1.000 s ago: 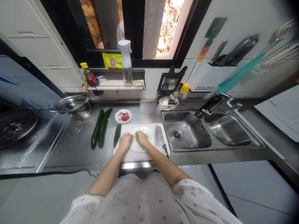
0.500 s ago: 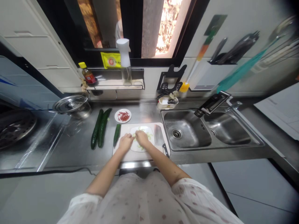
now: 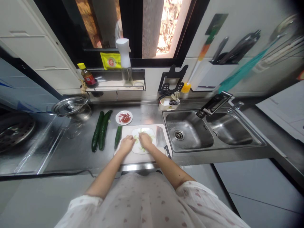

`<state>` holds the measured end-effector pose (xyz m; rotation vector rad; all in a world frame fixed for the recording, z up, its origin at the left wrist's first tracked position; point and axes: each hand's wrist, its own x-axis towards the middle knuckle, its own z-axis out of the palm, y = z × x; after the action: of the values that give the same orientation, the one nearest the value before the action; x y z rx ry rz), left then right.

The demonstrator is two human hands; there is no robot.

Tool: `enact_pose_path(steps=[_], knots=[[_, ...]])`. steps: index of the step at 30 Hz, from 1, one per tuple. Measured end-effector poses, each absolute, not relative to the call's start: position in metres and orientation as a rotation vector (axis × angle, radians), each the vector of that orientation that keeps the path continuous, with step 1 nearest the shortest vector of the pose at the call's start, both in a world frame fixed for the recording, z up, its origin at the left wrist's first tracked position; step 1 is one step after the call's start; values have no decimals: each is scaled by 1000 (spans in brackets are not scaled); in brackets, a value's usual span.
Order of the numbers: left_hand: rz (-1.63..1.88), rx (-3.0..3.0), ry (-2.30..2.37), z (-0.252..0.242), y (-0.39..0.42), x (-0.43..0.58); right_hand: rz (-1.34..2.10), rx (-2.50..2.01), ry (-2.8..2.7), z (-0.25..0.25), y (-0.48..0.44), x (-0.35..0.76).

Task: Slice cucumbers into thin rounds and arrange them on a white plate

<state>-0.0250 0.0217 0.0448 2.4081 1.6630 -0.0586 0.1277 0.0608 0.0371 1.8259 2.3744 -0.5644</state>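
Observation:
A white cutting board (image 3: 133, 157) lies on the steel counter in front of me, with a white plate (image 3: 149, 132) of pale green cucumber slices (image 3: 142, 148) on it. My left hand (image 3: 126, 144) rests at the plate's left edge with its fingers curled. My right hand (image 3: 145, 140) is over the plate's middle, fingers bent down onto the slices. What either hand pinches is too small to make out. A cleaver (image 3: 161, 140) lies on the board just right of the plate. A short cucumber piece (image 3: 118, 136) lies by the board's left edge.
Two whole cucumbers (image 3: 100, 133) lie left of the board. Behind it stands a small plate of chopped red chilli (image 3: 124, 117). A lidded steel pot (image 3: 71, 107) sits at far left. A double sink (image 3: 204, 133) with a faucet (image 3: 213, 104) fills the right.
Both hands stay on the plate with only slight finger movement. The view has shifted a little to the left and up.

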Motion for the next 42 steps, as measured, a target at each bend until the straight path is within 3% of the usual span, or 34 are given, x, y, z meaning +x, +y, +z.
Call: enact_pose_path(steps=[17,42], knots=[[122,2248,1767,36,25,-31,-563,1730,2521,35,53,124],[60,2412,1678,35,19,-31,-565,1711,2516,32,51,125]])
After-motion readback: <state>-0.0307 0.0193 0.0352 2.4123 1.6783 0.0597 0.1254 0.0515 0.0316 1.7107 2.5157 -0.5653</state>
